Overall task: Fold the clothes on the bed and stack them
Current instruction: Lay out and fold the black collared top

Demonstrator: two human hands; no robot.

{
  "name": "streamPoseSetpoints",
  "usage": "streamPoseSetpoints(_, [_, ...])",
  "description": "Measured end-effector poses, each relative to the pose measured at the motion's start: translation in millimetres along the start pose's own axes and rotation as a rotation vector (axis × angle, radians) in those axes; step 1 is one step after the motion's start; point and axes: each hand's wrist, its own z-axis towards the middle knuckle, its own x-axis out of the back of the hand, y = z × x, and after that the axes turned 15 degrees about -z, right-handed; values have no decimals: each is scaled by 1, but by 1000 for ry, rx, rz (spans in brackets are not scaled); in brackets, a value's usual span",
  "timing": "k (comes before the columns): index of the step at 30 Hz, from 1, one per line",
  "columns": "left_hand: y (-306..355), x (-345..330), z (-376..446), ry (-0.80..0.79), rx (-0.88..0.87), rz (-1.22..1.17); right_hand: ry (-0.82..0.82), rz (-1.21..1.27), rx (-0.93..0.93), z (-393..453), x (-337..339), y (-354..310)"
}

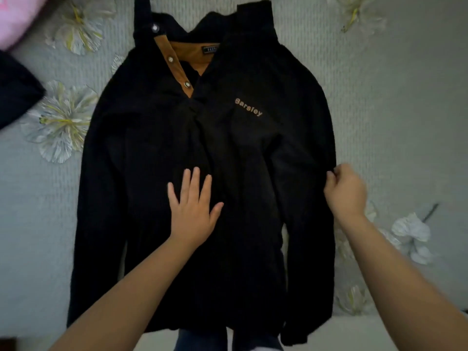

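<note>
A black jacket (253, 153) with a tan collar lining and tan lettering on the chest lies spread face up on the bed, collar away from me. My left hand (192, 209) rests flat on the middle of its front, fingers spread. My right hand (345, 191) is closed on the edge of the jacket's right sleeve, pinching the fabric at the garment's right side. Both sleeves lie along the body of the jacket.
The bedspread (405, 110) is pale grey with white and yellow flower prints. A dark garment (17, 92) lies at the left edge and a pink cloth (15, 19) sits in the top left corner. The bed's near edge (367, 333) runs along the bottom.
</note>
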Motion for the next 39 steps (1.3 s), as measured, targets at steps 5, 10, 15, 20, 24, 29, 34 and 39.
streamPoseSetpoints(5, [22,-3,1,33,-89,0,149,-203,-9,71,48,30])
streamPoseSetpoints(10, [43,-20,-2,-34,-103,32,188,-279,-30,131,74,28])
streamPoseSetpoints(15, [39,-32,-10,-84,-17,75,60,-217,-3,104,42,26])
streamPoseSetpoints(20, [36,-35,-39,-68,-28,51,145,-227,262,8,-2,34])
streamPoseSetpoints(24, [26,-45,-87,-117,-67,-10,41,-139,562,-95,-35,46])
streamPoseSetpoints(29, [1,-63,-145,-198,-84,14,62,-150,428,-186,-64,50])
streamPoseSetpoints(34, [-18,-51,-186,-147,-141,56,1,-126,355,-217,-80,52])
streamPoseSetpoints(39, [-39,-31,-193,67,-260,-20,51,-251,286,-202,-66,87])
